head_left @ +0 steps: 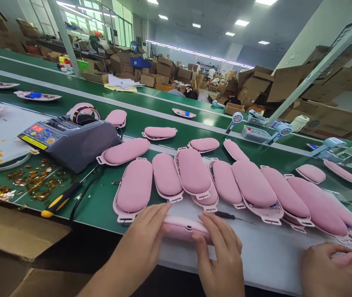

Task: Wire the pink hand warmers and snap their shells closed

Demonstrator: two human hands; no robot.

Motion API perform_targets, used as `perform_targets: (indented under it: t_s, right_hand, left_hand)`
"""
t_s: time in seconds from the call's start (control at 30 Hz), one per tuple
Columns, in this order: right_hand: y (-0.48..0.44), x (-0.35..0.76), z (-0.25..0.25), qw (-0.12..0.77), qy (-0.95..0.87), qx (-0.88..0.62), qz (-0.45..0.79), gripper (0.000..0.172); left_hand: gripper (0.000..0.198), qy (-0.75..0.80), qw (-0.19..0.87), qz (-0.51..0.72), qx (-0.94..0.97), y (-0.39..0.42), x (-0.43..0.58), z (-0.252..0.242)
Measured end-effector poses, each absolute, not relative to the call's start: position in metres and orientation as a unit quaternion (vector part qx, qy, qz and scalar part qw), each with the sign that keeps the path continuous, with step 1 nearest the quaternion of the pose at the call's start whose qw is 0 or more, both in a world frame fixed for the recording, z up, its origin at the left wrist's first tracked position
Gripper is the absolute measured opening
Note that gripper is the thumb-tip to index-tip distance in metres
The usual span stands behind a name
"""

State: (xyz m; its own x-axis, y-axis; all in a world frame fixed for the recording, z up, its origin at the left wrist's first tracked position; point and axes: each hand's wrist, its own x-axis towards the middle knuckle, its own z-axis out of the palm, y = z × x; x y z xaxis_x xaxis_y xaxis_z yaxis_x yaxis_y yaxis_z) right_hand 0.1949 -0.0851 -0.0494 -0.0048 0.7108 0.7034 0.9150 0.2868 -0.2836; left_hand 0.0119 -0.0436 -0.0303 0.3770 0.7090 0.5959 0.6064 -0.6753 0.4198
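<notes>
Both my hands grip a pink oval padded case [178, 229], held on its edge low over the bench with a small dark slot facing me. My left hand [143, 237] closes round its left end. At the right end, my right hand [220, 247] has its thumb on the near side and fingers over the top. Just beyond lie several similar pink padded cases [135, 185] with looped plastic rims, some overlapping. A small black screwdriver [225, 215] rests past my right fingertips. What is inside the held case is hidden.
A grey tape dispenser [79, 140] stands at left, near a yellow-black screwdriver [61, 200] and amber film scraps [36, 181]. Another person's hand [336, 268] works close by at lower right. Blue handheld fans [236, 119] stand farther back. A cardboard box [17, 235] sits below the bench edge.
</notes>
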Motion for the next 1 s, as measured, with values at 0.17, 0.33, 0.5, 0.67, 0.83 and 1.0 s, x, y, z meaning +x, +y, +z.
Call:
perform_targets:
  t_s: [0.17, 0.33, 0.5, 0.67, 0.83, 1.0]
  right_hand:
    - [-0.091, 0.195, -0.062, 0.422, -0.682, -0.585, -0.119, 0.027]
    - [-0.082, 0.179, -0.058, 0.449, -0.636, -0.614, -0.129, 0.016]
    - [-0.078, 0.18, -0.043, 0.427, -0.638, -0.634, -0.089, 0.013]
    - [-0.087, 0.18, -0.045, 0.428, -0.655, -0.617, -0.08, 0.018]
    - [-0.087, 0.166, -0.058, 0.454, -0.611, -0.629, -0.158, 0.02]
    - [-0.081, 0.157, -0.054, 0.458, -0.575, -0.66, -0.155, 0.018]
  left_hand:
    - [0.027, 0.371, 0.055, 0.419, 0.827, -0.05, 0.018, -0.036]
    - [0.034, 0.396, 0.064, 0.451, 0.797, -0.045, 0.028, -0.041]
    - [0.028, 0.42, 0.066, 0.428, 0.797, -0.043, 0.034, -0.035]
    - [0.026, 0.467, -0.011, 0.408, 0.784, -0.055, 0.045, -0.041]
    - [0.016, 0.443, 0.003, 0.457, 0.771, -0.053, 0.052, -0.056]
    - [0.015, 0.434, 0.022, 0.479, 0.763, -0.045, 0.051, -0.055]
